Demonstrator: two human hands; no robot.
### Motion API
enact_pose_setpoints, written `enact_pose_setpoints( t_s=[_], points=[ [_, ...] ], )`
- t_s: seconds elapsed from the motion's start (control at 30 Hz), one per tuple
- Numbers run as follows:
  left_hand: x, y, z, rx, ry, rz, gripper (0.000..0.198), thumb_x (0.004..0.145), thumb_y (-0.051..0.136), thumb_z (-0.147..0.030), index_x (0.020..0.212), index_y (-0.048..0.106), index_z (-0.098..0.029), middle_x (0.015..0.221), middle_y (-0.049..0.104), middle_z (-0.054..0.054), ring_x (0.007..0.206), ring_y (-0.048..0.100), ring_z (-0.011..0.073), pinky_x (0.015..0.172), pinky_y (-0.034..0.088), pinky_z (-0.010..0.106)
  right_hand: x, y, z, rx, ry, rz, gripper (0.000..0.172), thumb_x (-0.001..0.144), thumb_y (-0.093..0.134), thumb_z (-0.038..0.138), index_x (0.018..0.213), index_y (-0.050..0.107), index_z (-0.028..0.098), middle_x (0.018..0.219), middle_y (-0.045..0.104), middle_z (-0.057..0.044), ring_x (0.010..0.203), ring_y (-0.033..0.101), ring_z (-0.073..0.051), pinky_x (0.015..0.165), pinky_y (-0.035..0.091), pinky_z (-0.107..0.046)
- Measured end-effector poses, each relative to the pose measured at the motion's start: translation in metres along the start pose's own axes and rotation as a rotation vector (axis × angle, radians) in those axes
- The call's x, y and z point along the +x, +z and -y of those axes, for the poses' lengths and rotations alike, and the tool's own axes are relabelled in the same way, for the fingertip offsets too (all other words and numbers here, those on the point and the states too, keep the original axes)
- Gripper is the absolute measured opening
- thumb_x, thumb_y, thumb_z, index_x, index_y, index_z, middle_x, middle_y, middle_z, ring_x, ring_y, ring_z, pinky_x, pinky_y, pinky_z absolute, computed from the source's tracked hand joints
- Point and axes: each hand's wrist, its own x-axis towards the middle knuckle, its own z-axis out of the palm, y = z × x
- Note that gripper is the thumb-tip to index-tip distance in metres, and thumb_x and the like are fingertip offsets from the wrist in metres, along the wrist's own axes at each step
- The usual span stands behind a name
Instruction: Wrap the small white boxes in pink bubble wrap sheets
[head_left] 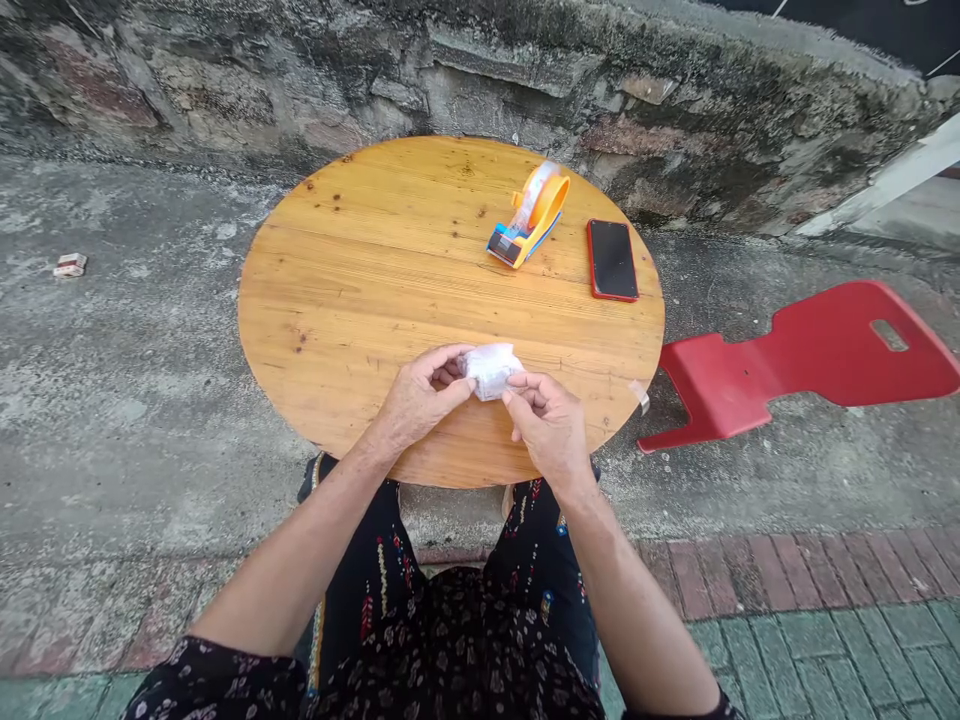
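A small white wrapped packet (491,371), its covering crinkled, is held between my two hands near the front of the round wooden table (360,290). My left hand (424,395) pinches its left end between thumb and fingers. At its right end, my right hand (547,415) grips a corner with thumb and forefinger, the other fingers curled. What is inside the wrapping is hidden. Beyond the packet lies an orange and blue tape dispenser (536,215) with a roll of clear tape on it.
A phone in a red case (613,260) lies near the table's right edge. A bit of tape (640,396) sticks to the right rim. Right of the table stands a red plastic chair (795,360). A stone wall (360,80) runs behind; a small box (70,265) lies on the ground.
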Motion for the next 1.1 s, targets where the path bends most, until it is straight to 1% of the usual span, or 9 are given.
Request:
enact_pose_setpoints(
  t_s=[0.1, 0.3, 0.4, 0.53, 0.63, 0.77, 0.97, 1.1],
  points=[
    [0.0, 0.001, -0.001, 0.013, 0.003, -0.008, 0.034, 0.077, 0.065, -0.026, 0.11, 0.066, -0.018, 0.096, 0.066, 0.004, 0.084, 0.061, 0.0161, 0.078, 0.049, 0.027, -0.002, 0.003, -0.001, -0.094, -0.033, -0.034, 0.018, 0.08, 0.064, 0.031, 0.095, 0.062, 0.021, 0.058, 0.058, 0.006, 0.043, 0.05, -0.009, 0.046, 0.041, -0.024],
    [-0.002, 0.001, -0.002, 0.045, 0.014, -0.005, 0.038, 0.075, 0.065, -0.024, 0.113, 0.065, -0.016, 0.099, 0.067, 0.006, 0.088, 0.061, 0.0177, 0.081, 0.05, 0.03, -0.007, 0.012, -0.002, -0.213, -0.034, -0.064, 0.016, 0.082, 0.061, 0.034, 0.09, 0.062, 0.021, 0.063, 0.064, 0.002, 0.051, 0.056, -0.011, 0.049, 0.043, -0.023],
    [-0.003, 0.0, 0.0, 0.064, 0.021, 0.005, 0.04, 0.077, 0.065, -0.025, 0.116, 0.064, -0.017, 0.104, 0.066, 0.008, 0.092, 0.061, 0.0193, 0.084, 0.05, 0.032, -0.007, 0.013, -0.003, -0.195, -0.031, -0.056, 0.012, 0.083, 0.06, 0.033, 0.083, 0.06, 0.021, 0.062, 0.063, 0.003, 0.05, 0.055, -0.011, 0.049, 0.041, -0.022],
    [-0.004, 0.0, 0.005, 0.077, 0.032, -0.001, 0.042, 0.077, 0.065, -0.025, 0.118, 0.063, -0.016, 0.107, 0.066, 0.009, 0.095, 0.061, 0.02, 0.086, 0.05, 0.033, -0.008, 0.012, -0.003, -0.14, -0.028, -0.04, 0.013, 0.083, 0.06, 0.032, 0.075, 0.057, 0.021, 0.057, 0.057, 0.005, 0.046, 0.052, -0.009, 0.047, 0.038, -0.021],
    [-0.004, 0.001, 0.007, 0.074, 0.051, 0.001, 0.042, 0.077, 0.064, -0.022, 0.119, 0.062, -0.017, 0.106, 0.066, 0.008, 0.095, 0.061, 0.0194, 0.087, 0.049, 0.033, -0.009, 0.012, -0.002, -0.084, -0.009, -0.024, 0.013, 0.083, 0.06, 0.031, 0.075, 0.057, 0.021, 0.053, 0.053, 0.007, 0.043, 0.05, -0.008, 0.046, 0.036, -0.021],
    [-0.006, 0.001, 0.006, 0.082, 0.093, 0.001, 0.043, 0.078, 0.063, -0.018, 0.121, 0.062, -0.02, 0.106, 0.066, 0.006, 0.095, 0.062, 0.0182, 0.087, 0.049, 0.032, -0.011, 0.012, 0.0, -0.058, 0.009, -0.002, 0.012, 0.082, 0.06, 0.03, 0.075, 0.058, 0.02, 0.05, 0.051, 0.008, 0.04, 0.049, -0.008, 0.044, 0.036, -0.021],
    [-0.011, 0.001, 0.005, 0.155, 0.151, -0.022, 0.043, 0.077, 0.063, -0.016, 0.12, 0.062, -0.02, 0.11, 0.066, 0.006, 0.096, 0.061, 0.0172, 0.088, 0.049, 0.032, -0.016, 0.011, -0.003, -0.085, 0.016, -0.002, 0.014, 0.082, 0.059, 0.029, 0.072, 0.059, 0.02, 0.048, 0.05, 0.008, 0.039, 0.048, -0.008, 0.044, 0.035, -0.021],
    [-0.013, 0.002, 0.007, 0.198, 0.207, -0.012, 0.044, 0.078, 0.062, -0.015, 0.122, 0.06, -0.02, 0.116, 0.064, 0.007, 0.098, 0.06, 0.0174, 0.091, 0.05, 0.035, -0.019, 0.01, -0.005, -0.022, 0.048, 0.021, 0.015, 0.082, 0.058, 0.029, 0.07, 0.057, 0.02, 0.047, 0.049, 0.009, 0.038, 0.047, -0.007, 0.042, 0.034, -0.02]
  ],
)
